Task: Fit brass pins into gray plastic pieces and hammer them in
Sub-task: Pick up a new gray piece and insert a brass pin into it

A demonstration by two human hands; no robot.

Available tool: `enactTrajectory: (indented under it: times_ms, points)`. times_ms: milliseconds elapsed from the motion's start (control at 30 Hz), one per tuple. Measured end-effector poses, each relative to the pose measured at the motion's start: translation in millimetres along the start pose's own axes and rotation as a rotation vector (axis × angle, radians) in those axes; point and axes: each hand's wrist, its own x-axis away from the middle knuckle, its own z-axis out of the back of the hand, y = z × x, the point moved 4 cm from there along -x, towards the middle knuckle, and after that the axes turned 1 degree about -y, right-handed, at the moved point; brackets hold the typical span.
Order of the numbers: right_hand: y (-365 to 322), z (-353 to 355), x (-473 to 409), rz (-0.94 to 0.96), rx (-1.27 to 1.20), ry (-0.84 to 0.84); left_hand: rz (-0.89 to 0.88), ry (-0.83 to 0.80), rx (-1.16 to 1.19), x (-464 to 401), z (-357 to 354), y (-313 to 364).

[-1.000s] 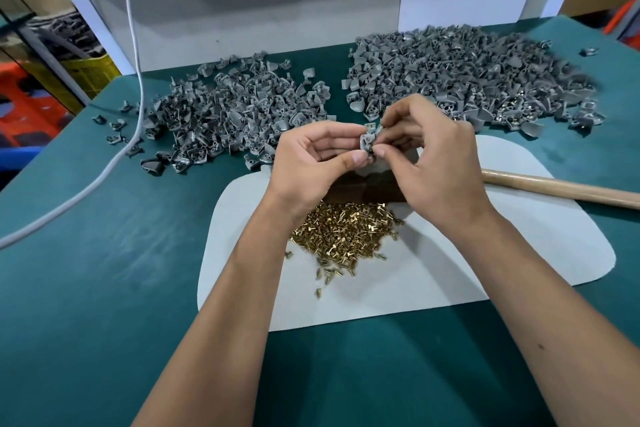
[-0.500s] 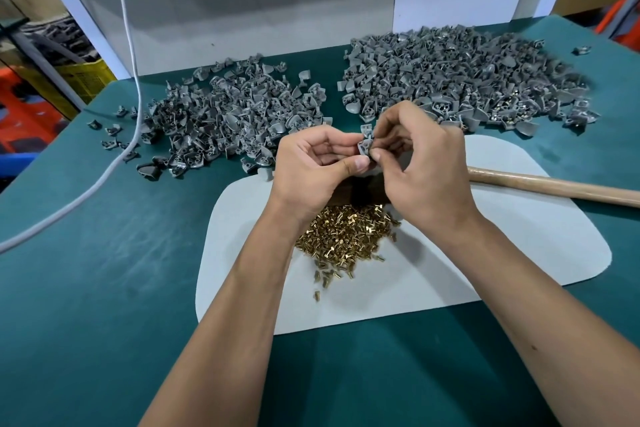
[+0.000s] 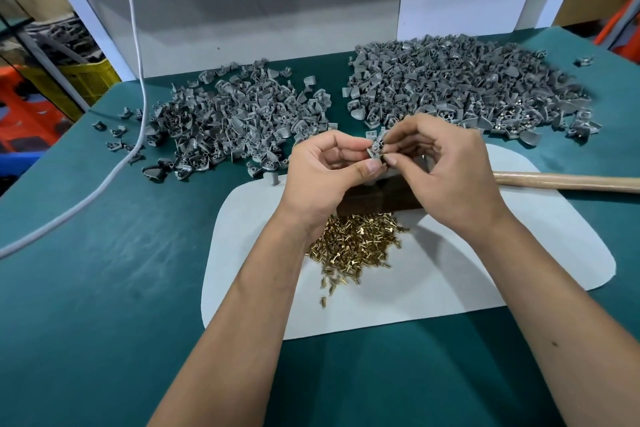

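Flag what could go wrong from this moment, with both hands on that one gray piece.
1. The left hand and right hand pinch the gray piece in mid-air above the brass pin pile; a dropped pin would likely vanish among them.
2. Two gray piles, left and right, lie close; finished and unfinished pieces might mix.
3. The hammer handle beside the right wrist could get bumped.
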Motion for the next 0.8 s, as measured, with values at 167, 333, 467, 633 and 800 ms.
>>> enactTrajectory:
  times_ms: [167, 333, 467, 633, 800]
  points:
    - [-2.8, -0.4, -0.3, 0.053, 0.128, 0.009, 0.05, -0.027, 0.069, -0.2, 1.3, 2.3]
    - [-2.4, -1.3, -0.9, 0.06, 0.156, 0.011, -0.015, 0.002, -0.062, 0.4, 0.9, 6.9]
    - [-0.1, -2.3, -0.8, 0.037, 0.158, 0.021, -0.19, 0.028, -0.268, 2.4, -5.6, 13.8]
    - [1.1, -4.7, -0.1, 0.004, 0.128, 0.021, -0.231, 0.092, -0.284, 1.5, -5.5, 13.1]
    - [-2.5, -5.7, 0.7, -0.002, 0.15, 0.063, -0.189, 0.161, -0.19, 2.4, -8.9, 8.1]
